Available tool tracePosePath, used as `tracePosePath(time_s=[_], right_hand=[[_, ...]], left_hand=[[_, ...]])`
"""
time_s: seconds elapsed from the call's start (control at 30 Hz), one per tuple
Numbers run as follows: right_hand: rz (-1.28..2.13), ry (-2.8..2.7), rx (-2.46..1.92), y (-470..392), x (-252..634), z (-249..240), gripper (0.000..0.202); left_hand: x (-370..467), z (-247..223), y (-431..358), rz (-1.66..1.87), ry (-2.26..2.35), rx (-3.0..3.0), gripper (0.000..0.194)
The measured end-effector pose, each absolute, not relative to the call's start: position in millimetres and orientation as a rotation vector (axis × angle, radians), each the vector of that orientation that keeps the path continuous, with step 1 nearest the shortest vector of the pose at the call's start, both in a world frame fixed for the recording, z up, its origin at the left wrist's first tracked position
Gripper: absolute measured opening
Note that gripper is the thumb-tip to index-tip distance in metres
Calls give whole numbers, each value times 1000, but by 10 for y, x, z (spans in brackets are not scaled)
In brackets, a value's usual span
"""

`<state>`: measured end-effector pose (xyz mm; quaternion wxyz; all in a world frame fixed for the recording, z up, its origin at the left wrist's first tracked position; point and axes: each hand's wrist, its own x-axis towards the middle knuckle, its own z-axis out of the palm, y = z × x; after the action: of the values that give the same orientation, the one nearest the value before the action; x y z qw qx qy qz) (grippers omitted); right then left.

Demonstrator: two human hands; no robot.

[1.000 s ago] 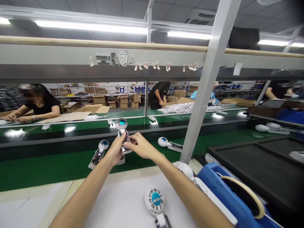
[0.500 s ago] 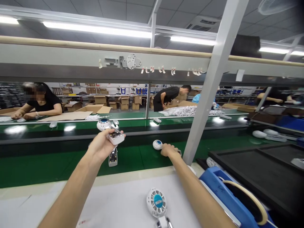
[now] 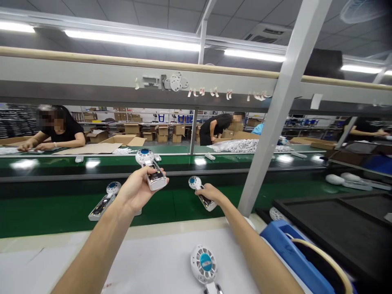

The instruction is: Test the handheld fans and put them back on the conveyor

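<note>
My left hand (image 3: 139, 188) is closed round the handle of a white fan unit (image 3: 157, 176), its round head up and its inner parts showing. To the right, my right hand (image 3: 210, 192) pinches a second fan unit (image 3: 194, 182) by its handle, low over the green belt (image 3: 174, 204). Another open-handled fan unit (image 3: 101, 206) lies on the belt left of my left wrist. Mostly hidden behind my left hand is one more white piece on the belt. On the white work surface (image 3: 147, 261) rests a fan with a blue centre (image 3: 204, 263).
A slanted grey post (image 3: 266, 143) rises just right of my right hand. At the right are a blue bin (image 3: 294, 253) and black trays (image 3: 333, 216). Across the line, people work near cardboard boxes (image 3: 131, 141) and a bag of white parts (image 3: 241, 145).
My right hand has moved slightly left with the fan unit, whose handle now shows. The unit in my left hand is raised a little. A fan unit on the belt at left has come into sight.
</note>
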<state>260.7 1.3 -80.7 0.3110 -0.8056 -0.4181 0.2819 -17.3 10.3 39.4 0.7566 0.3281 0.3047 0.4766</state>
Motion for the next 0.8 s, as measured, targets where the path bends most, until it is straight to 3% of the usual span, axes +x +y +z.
tracePosePath(time_s=[0.23,0.6,0.8], right_hand=[[1134,-967,-1427,-16,2385,-452,13],[983,-1191,-939,-510,1882,184,80],[923,-1312,-781,-683,1732,285,88]], left_hand=[[-146,372,34,1035,632,830,26],[-158,332,-33,985,402,1205,55],[-207,337,-92,931,270,1319,68]])
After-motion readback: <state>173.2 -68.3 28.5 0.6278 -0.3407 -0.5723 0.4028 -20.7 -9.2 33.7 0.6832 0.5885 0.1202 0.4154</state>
